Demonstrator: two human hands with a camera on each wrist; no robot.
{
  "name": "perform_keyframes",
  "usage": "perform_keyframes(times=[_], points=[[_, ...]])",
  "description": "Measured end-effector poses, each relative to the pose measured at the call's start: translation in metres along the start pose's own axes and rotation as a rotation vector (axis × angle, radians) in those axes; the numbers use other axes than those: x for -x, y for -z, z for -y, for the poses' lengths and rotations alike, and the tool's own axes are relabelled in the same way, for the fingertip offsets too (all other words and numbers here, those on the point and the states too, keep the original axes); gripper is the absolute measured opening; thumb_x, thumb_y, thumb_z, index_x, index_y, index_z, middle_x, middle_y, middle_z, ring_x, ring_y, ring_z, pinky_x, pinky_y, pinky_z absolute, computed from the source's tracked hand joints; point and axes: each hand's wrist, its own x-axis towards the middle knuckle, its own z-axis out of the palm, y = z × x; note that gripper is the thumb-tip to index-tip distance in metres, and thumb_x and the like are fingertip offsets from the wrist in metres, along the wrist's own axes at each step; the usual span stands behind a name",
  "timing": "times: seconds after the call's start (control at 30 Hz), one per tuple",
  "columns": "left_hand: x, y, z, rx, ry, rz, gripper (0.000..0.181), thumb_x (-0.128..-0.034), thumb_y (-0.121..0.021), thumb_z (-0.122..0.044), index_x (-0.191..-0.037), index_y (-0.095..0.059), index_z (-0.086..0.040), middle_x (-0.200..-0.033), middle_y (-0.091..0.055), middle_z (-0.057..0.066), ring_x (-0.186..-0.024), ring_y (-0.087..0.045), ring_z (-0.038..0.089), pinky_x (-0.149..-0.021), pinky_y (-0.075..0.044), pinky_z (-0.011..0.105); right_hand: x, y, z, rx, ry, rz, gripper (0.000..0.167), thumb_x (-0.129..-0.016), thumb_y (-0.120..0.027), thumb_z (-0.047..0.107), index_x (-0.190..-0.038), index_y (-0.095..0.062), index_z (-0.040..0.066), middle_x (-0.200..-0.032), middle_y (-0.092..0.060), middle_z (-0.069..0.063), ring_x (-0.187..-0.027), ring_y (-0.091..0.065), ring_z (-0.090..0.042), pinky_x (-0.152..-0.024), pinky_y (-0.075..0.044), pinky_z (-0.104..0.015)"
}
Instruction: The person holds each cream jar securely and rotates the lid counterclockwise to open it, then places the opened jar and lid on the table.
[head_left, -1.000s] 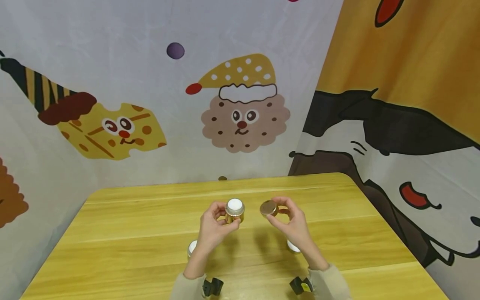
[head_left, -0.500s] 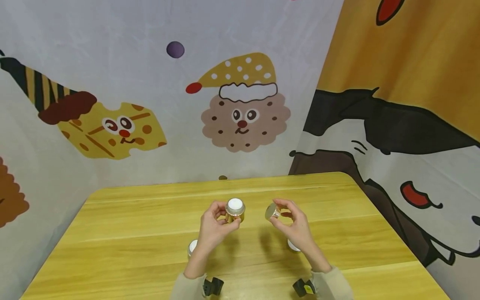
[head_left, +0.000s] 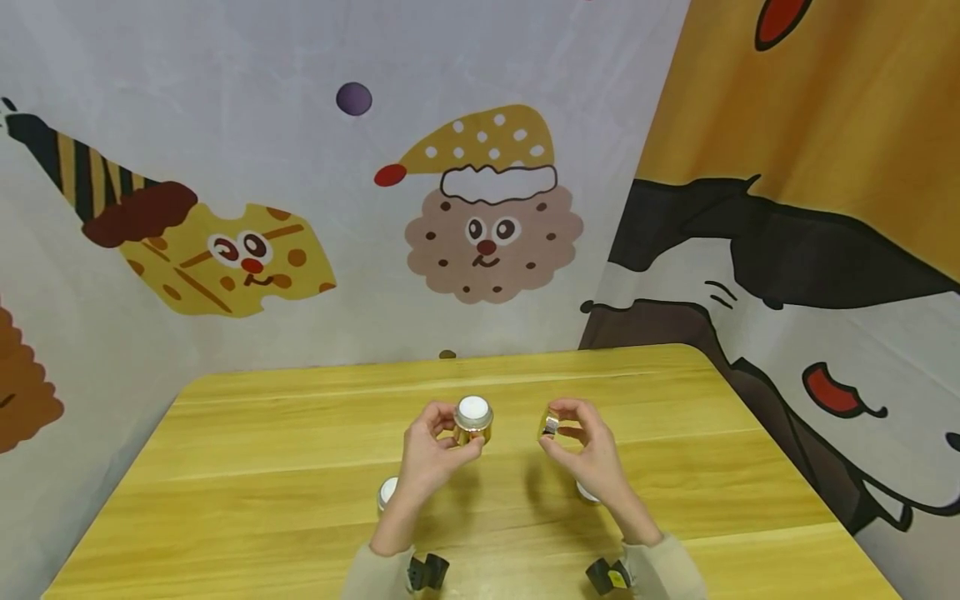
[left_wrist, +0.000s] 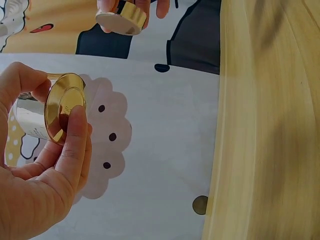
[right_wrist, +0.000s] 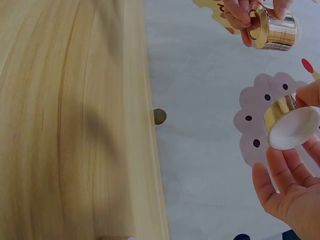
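My left hand (head_left: 431, 454) grips a small gold cosmetic jar (head_left: 472, 423) above the table, its white top facing up. In the left wrist view the fingers curl round the jar's shiny gold base (left_wrist: 65, 107). Pinched between thumb and fingers of my right hand (head_left: 588, 446) is a gold lid (head_left: 550, 424), held on edge a short way right of the jar. The right wrist view shows the lid's hollow white inside (right_wrist: 295, 127). Jar and lid are apart.
A white-topped piece (head_left: 387, 490) sits on the wooden table (head_left: 262, 467) beside my left forearm. Another white round piece (head_left: 587, 493) lies partly hidden behind my right wrist. A cartoon-printed cloth (head_left: 300, 167) hangs behind the table.
My right hand has turned the lid from its flat face showing to edge-on, shifting it slightly to the right. The left hand and jar stay nearly still.
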Motion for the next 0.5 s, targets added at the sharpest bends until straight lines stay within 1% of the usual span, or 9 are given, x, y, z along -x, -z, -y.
perform_keyframes(times=[0.1,0.17,0.3,0.5], points=[[0.000,0.000,0.001,-0.004,0.005,0.001,0.038,-0.0653,-0.075,0.006,-0.098,-0.055,0.006,-0.088,-0.059,0.009,-0.079,-0.053,0.016,-0.062,-0.049,0.019,-0.001,0.001,0.011,0.025,-0.032,0.006,0.043,-0.067,-0.072,-0.016,-0.107,-0.057,-0.008,-0.098,-0.056,-0.019,-0.089,-0.055,-0.019,-0.070,-0.053,-0.036],[-0.001,0.000,0.001,-0.007,0.011,0.001,0.038,-0.0654,-0.075,0.006,-0.098,-0.055,0.006,-0.088,-0.059,0.010,-0.080,-0.053,0.016,-0.062,-0.049,0.019,-0.002,0.001,0.017,0.034,-0.046,0.015,0.043,-0.068,-0.072,-0.015,-0.107,-0.059,-0.007,-0.097,-0.056,-0.019,-0.087,-0.054,-0.022,-0.070,-0.053,-0.034],[0.000,-0.001,0.001,-0.012,0.016,0.001,0.038,-0.0653,-0.075,0.006,-0.098,-0.055,0.006,-0.089,-0.059,0.010,-0.080,-0.053,0.016,-0.063,-0.049,0.019,-0.002,0.002,0.019,0.046,-0.054,0.032,0.042,-0.067,-0.072,-0.015,-0.107,-0.060,-0.006,-0.099,-0.055,-0.019,-0.084,-0.053,-0.026,-0.069,-0.053,-0.033],[-0.001,-0.001,0.001,-0.019,0.017,0.000,0.038,-0.0657,-0.075,0.005,-0.098,-0.055,0.006,-0.089,-0.060,0.010,-0.080,-0.053,0.016,-0.063,-0.049,0.019,0.000,0.003,0.017,0.056,-0.071,0.038,0.041,-0.067,-0.072,-0.014,-0.106,-0.063,-0.007,-0.101,-0.055,-0.023,-0.078,-0.051,-0.029,-0.067,-0.051,-0.031]])
